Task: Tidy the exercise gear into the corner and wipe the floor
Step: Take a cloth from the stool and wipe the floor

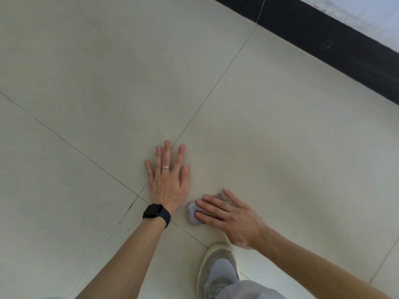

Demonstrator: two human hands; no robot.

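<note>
My left hand point(167, 178) lies flat on the pale tiled floor point(108, 72), fingers straight and spread, a ring on one finger and a black watch on the wrist. Just to its right, my right hand point(228, 214) presses a small crumpled grey cloth point(192, 213) onto the floor with straight fingers. Most of the cloth is hidden under the hand. No exercise gear is in view.
A black skirting strip point(323, 39) runs diagonally along the wall at the upper right. My shoe point(218, 270) and a grey trouser leg stand on the tiles right below my right hand. Tile joints cross near my left wrist.
</note>
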